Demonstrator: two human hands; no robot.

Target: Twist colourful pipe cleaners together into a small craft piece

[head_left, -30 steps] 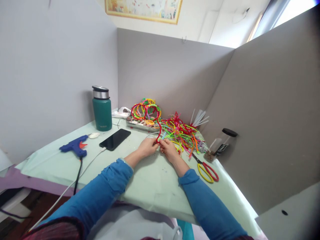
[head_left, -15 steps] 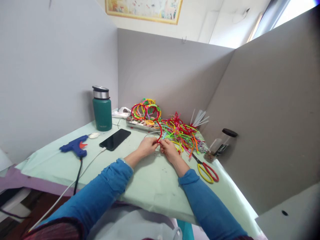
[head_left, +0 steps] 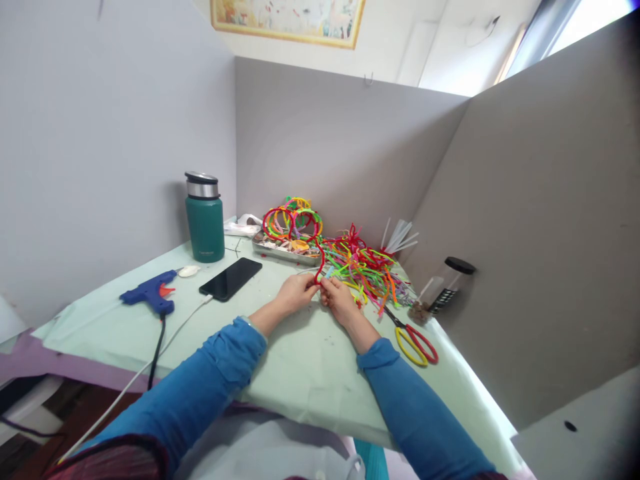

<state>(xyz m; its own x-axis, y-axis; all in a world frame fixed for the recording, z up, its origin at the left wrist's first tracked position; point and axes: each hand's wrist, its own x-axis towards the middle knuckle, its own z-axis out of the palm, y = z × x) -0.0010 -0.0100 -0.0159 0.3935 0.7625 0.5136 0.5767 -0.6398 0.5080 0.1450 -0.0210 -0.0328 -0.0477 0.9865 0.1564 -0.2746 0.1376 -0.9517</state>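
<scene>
Over the middle of the table, my left hand point(head_left: 299, 292) and my right hand point(head_left: 337, 295) meet at the fingertips, both pinched on a red pipe cleaner point(head_left: 321, 257). Its free end rises in a wavy curve away from me, and the gripped end is hidden between my fingers. Just beyond my right hand spreads a tangled pile of coloured pipe cleaners point(head_left: 363, 263). Behind my left hand, a metal tray point(head_left: 285, 254) bears small bits, with pipe-cleaner rings point(head_left: 293, 223) on top.
On the left are a blue glue gun point(head_left: 150, 292), a phone point(head_left: 231, 279) with a white cable and a green bottle point(head_left: 205, 227). Scissors point(head_left: 414, 341) with red and yellow handles lie right of my right hand, near a black-lidded jar point(head_left: 443, 290). Grey partitions point(head_left: 345, 140) surround the table.
Both hands stay almost in place, still pinching the red pipe cleaner. Its free end has shifted very slightly; the things on the table look the same.
</scene>
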